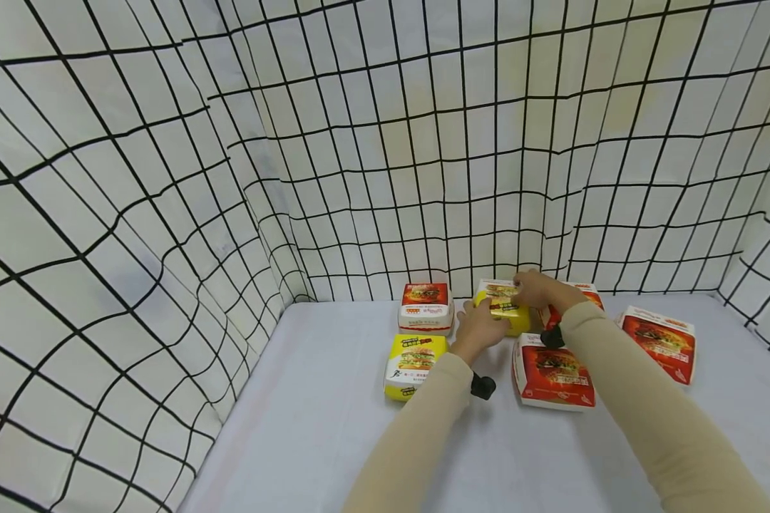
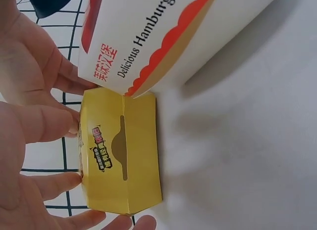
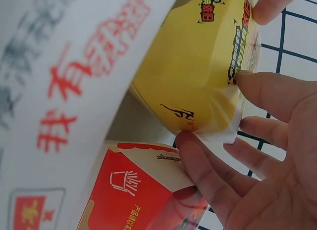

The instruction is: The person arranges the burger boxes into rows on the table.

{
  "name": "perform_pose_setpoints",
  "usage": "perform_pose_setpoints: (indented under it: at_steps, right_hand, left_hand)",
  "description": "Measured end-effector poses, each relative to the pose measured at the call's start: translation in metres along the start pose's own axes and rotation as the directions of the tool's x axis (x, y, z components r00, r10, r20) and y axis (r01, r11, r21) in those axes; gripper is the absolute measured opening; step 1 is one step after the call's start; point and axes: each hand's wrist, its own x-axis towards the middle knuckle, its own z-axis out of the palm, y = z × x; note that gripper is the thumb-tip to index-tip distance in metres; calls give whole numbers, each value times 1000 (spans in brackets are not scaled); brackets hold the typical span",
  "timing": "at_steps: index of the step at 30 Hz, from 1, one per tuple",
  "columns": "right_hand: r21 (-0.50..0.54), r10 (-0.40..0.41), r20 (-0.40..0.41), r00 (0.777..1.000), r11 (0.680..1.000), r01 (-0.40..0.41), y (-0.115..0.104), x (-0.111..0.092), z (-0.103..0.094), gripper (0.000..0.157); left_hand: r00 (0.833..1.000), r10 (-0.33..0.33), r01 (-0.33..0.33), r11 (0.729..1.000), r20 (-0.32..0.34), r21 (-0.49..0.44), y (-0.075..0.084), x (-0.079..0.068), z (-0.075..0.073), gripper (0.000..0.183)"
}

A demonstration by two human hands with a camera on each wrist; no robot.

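Note:
In the head view, both hands are at a yellow hamburger box [image 1: 510, 312] in the back row. My left hand [image 1: 480, 331] holds its left end; in the left wrist view the thumb lies on its top edge and the other fingers spread around the end of the yellow box [image 2: 111, 151]. My right hand [image 1: 544, 291] grips the right end, with thumb and fingers on the corner of the yellow box [image 3: 198, 81] in the right wrist view. Just right of it stands a red hamburger box [image 1: 589, 293], partly hidden by the right hand and sleeve.
A red box [image 1: 426, 308] stands left of the hands, with another yellow box [image 1: 413, 363] before it. Nearer the front lies a large red box [image 1: 555, 376], and a further red box [image 1: 662, 343] is at right. Black netting [image 1: 423, 164] over white cloth borders the table.

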Motion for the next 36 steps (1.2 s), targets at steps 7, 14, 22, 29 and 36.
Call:
perform_pose_setpoints:
  at_steps: [7, 14, 22, 29, 36]
  right_hand:
    - [8, 20, 15, 1000, 1000, -21, 5, -3, 0, 58]
    - [20, 30, 24, 999, 999, -31, 5, -3, 0, 64]
    - [33, 33, 23, 999, 999, -34, 2, -8, 0, 64]
    - [23, 4, 23, 1000, 1000, -5, 2, -9, 1, 58]
    - [43, 28, 36, 999, 999, -29, 0, -12, 1, 56]
  left_hand:
    - [1000, -10, 10, 1000, 3, -14, -2, 0, 1, 65]
    - [997, -3, 8, 997, -74, 76, 2, -4, 4, 65]
    - [997, -3, 12, 993, -79, 119, 3, -12, 2, 65]
    - [1000, -23, 24, 995, -6, 96, 1, -16, 3, 65]
    - [999, -40, 40, 996, -4, 85, 0, -17, 3, 69]
